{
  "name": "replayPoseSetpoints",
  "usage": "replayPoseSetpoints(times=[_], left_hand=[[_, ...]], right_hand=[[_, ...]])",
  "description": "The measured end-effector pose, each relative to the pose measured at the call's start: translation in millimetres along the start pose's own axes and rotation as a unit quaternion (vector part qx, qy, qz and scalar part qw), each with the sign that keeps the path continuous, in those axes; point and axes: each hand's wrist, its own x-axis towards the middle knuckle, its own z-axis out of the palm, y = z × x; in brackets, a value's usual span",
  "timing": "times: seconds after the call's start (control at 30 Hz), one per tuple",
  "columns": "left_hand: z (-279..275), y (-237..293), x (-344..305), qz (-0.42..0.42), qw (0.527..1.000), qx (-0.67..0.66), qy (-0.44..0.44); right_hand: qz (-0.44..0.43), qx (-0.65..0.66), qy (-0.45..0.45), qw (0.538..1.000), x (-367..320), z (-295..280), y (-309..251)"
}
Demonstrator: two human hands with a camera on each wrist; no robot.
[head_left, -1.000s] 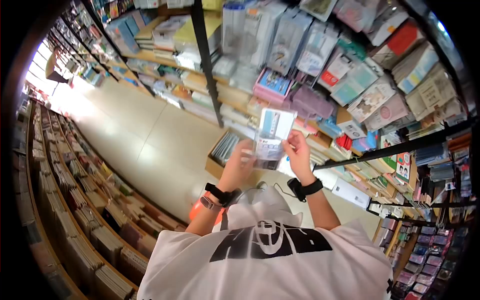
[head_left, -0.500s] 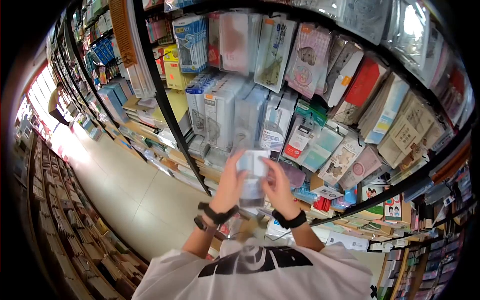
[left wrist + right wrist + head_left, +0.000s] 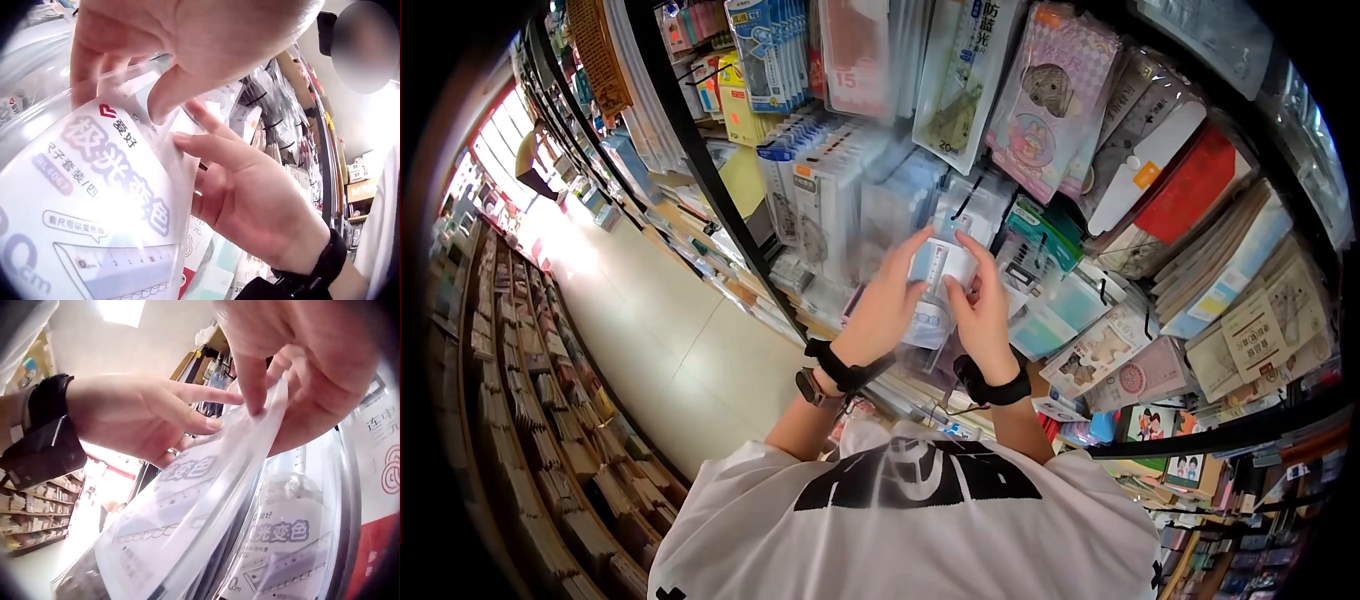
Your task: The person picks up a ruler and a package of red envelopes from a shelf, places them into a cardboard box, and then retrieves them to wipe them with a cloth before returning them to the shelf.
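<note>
Both hands hold a clear plastic ruler-set packet [image 3: 934, 265] with a white printed card, close in front of the hanging goods. My left hand [image 3: 882, 312] grips its left side; in the left wrist view the left thumb [image 3: 164, 97] presses on the front near the top. The right hand [image 3: 985, 318] pinches the opposite edge, its thumb on the front and fingers behind. A ruler drawing and large outlined characters show on the card [image 3: 94, 181]. In the right wrist view, a similar packet [image 3: 281, 537] hangs just behind the held one.
A black hook [image 3: 968, 198] sticks out just above the held packet. Packaged stationery, including blue-topped packs [image 3: 768, 60] and a red packet [image 3: 1190, 195], crowds the rack. A black upright [image 3: 710, 190] stands left. Book-filled shelves [image 3: 530, 440] line the aisle floor [image 3: 690, 350].
The hands have moved from over the floor up to the rack, carrying the packet. The left hand now grips the packet's side. The head view has swung toward the hanging goods.
</note>
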Motion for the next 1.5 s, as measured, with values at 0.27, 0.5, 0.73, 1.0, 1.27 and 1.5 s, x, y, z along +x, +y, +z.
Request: replayPoseSetpoints(times=[0.27, 0.5, 0.73, 1.0, 1.27, 1.5], left_hand=[[-2, 1, 8, -0.039, 0.999, -0.001, -0.032], [3, -7, 12, -0.05, 0.998, -0.002, -0.037], [1, -10, 12, -0.002, 0.999, 0.031, -0.015], [13, -20, 17, -0.018, 0.999, 0.033, -0.003], [58, -19, 1, 0.011, 0.964, 0.252, 0.08], [69, -42, 20, 0.082, 0.946, 0.296, 0.106]], right_hand=[[0.008, 0.006, 0.014, 1.0, 9, -3, 2], [-0.002, 0.018, 0.035, 0.999, 10, -4, 13], [-0.021, -0.002, 0.032, 0.999, 12, 0, 10], [-0.05, -0.136, 0.055, 0.988, 20, 0, 0], [-0.056, -0.184, 0.015, 0.981, 10, -1, -9], [-0.176, -0.188, 0.01, 0.966, -40, 4, 5]])
